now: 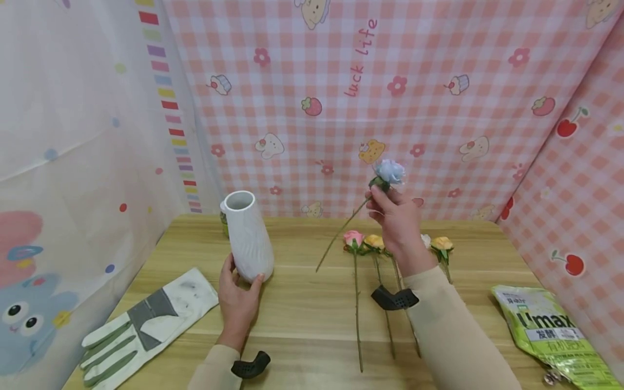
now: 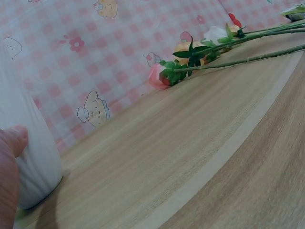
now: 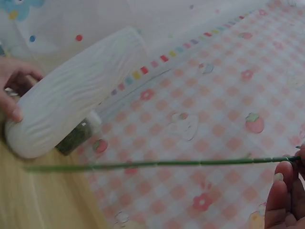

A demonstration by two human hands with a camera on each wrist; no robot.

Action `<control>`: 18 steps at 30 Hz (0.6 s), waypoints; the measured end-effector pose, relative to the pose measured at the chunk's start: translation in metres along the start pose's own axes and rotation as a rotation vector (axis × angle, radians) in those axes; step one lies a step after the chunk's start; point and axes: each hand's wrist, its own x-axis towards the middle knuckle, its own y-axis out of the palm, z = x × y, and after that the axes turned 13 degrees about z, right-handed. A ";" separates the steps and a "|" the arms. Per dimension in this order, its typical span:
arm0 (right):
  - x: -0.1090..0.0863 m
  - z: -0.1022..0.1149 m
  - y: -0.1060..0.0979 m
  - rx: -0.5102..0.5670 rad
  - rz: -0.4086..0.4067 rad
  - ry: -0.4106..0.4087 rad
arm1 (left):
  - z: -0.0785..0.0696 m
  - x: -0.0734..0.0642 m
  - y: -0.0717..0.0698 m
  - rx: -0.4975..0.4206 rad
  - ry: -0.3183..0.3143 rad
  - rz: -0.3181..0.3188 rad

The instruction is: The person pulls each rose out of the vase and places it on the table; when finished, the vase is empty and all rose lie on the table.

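Observation:
A white ribbed vase (image 1: 249,238) stands upright on the wooden table, its mouth facing up. Low on its body, my left hand (image 1: 240,298) grips it, thumb at the front; the left wrist view shows that thumb (image 2: 17,138) against the wall. Up in the air to the right, my right hand (image 1: 401,225) pinches a light blue artificial rose (image 1: 390,171) just under its bloom. The rose's thin green stem (image 3: 157,164) slants down and left toward the vase, apart from it. In the right wrist view the bloom is out of frame.
Several artificial roses, among them a pink rose (image 1: 353,238) and a yellow rose (image 1: 442,243), lie below my right arm. A grey-and-white glove (image 1: 187,306) lies at left, a green bag (image 1: 551,330) at right. Behind the vase stands a small jar (image 3: 75,137) with green contents.

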 end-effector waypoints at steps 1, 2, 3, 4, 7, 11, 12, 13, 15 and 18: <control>-0.001 -0.006 -0.002 -0.027 0.010 0.029 | 0.000 0.000 0.000 0.003 -0.001 -0.001; -0.001 -0.013 -0.003 -0.058 0.024 0.060 | 0.000 0.000 0.000 0.004 -0.001 -0.002; -0.001 -0.020 -0.004 -0.098 0.034 0.089 | 0.001 0.001 -0.001 0.007 -0.001 -0.004; -0.002 -0.028 -0.005 -0.136 0.043 0.114 | 0.001 0.001 -0.001 0.010 0.000 -0.005; -0.003 -0.049 -0.004 -0.241 0.054 0.182 | 0.002 0.000 -0.001 0.013 0.007 -0.011; -0.004 -0.074 -0.004 -0.307 0.035 0.232 | 0.001 -0.001 -0.001 0.011 0.004 -0.011; -0.004 -0.079 -0.004 -0.316 0.030 0.235 | 0.001 -0.001 -0.001 0.011 0.004 -0.012; -0.003 -0.084 -0.005 -0.327 0.022 0.233 | 0.001 -0.001 -0.001 0.011 0.004 -0.011; -0.003 -0.093 -0.005 -0.350 0.013 0.220 | 0.000 0.000 -0.001 0.008 0.003 -0.009; -0.003 -0.104 -0.007 -0.404 0.005 0.209 | -0.001 0.000 -0.001 0.005 0.003 -0.006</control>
